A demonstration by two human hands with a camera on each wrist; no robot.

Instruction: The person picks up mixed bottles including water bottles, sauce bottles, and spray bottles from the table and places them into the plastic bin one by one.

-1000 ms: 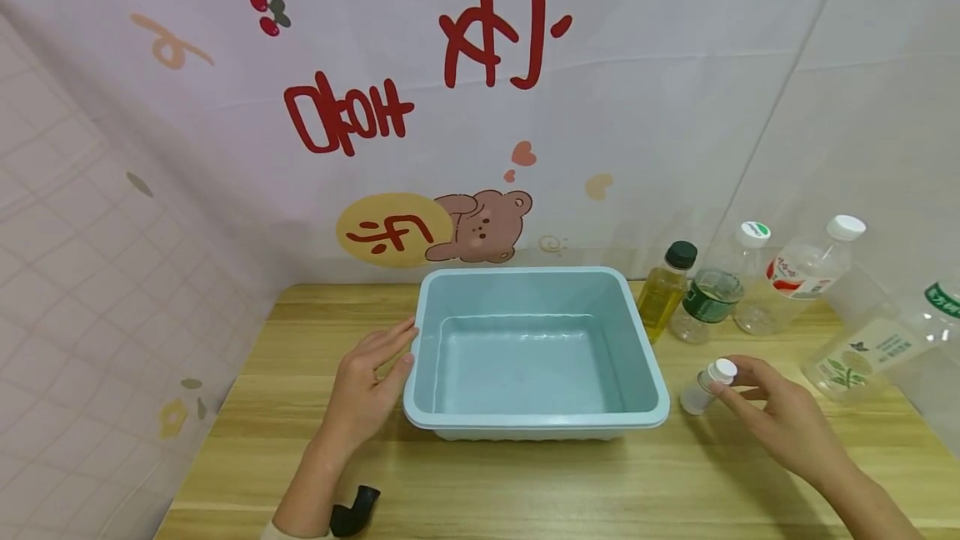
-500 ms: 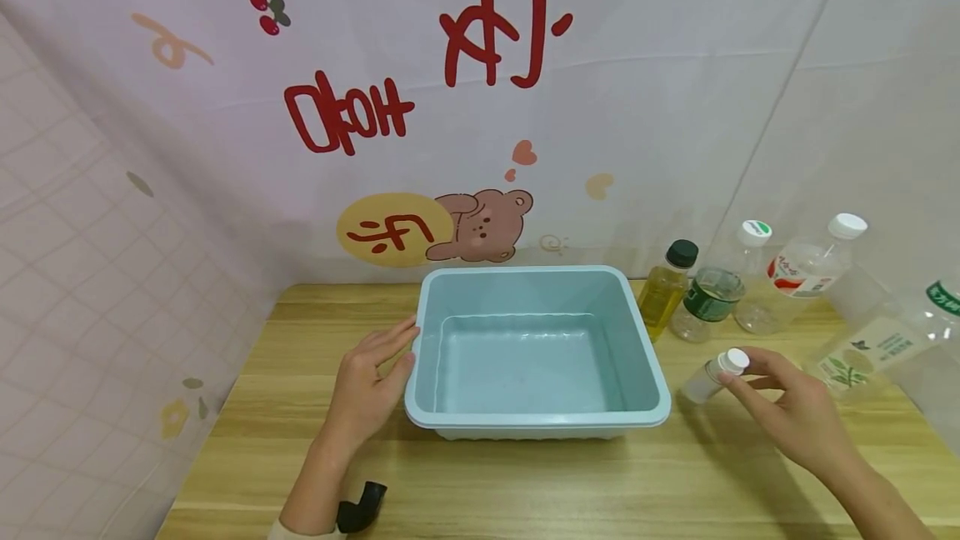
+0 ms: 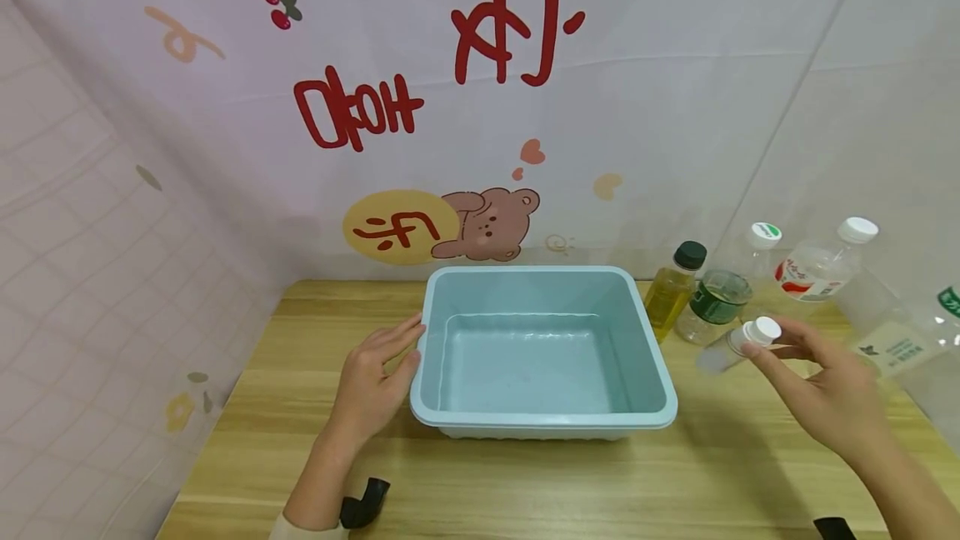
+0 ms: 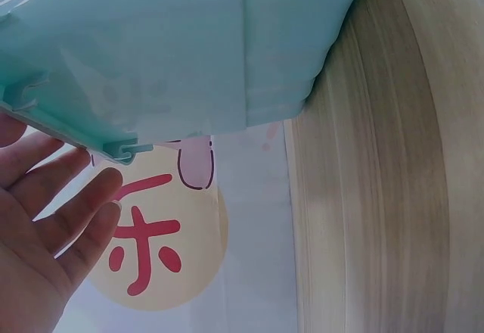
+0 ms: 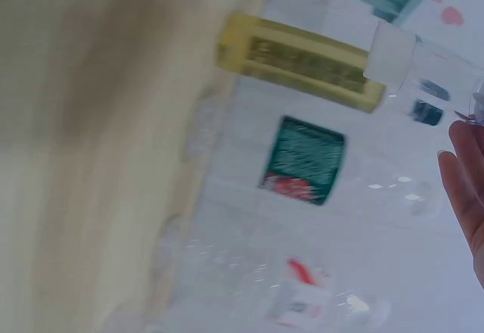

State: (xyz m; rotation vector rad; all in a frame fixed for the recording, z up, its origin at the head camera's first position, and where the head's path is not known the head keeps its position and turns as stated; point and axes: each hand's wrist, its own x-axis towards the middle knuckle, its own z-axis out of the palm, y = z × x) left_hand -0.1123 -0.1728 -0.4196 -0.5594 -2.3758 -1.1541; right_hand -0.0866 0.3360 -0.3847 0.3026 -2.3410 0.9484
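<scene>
A light blue plastic basin (image 3: 543,420) stands on the wooden table. My left hand (image 3: 371,382) touches its left rim with fairly straight fingers; the left wrist view shows those fingers (image 4: 91,197) at the rim's underside. To the right of the basin, my right hand (image 3: 832,382) pinches a small clear bottle (image 3: 727,354) near its white cap (image 3: 762,329). The bottle tilts, cap toward the hand, and appears raised off the table. In the right wrist view the bottle (image 5: 389,53) is blurred, and only some fingers (image 5: 465,174) show.
Behind the bottle stand a yellow-liquid bottle (image 3: 667,298) with a dark cap, a green-labelled bottle (image 3: 717,300) and a red-labelled bottle (image 3: 813,277). A larger clear bottle (image 3: 900,348) is at the far right. Black curved pieces (image 3: 365,505) show near the front. A printed cloth (image 3: 645,123) hangs behind.
My right hand has lifted the small bottle up and to the right, tilting it. The left hand stays at the basin rim. The head view has shifted slightly.
</scene>
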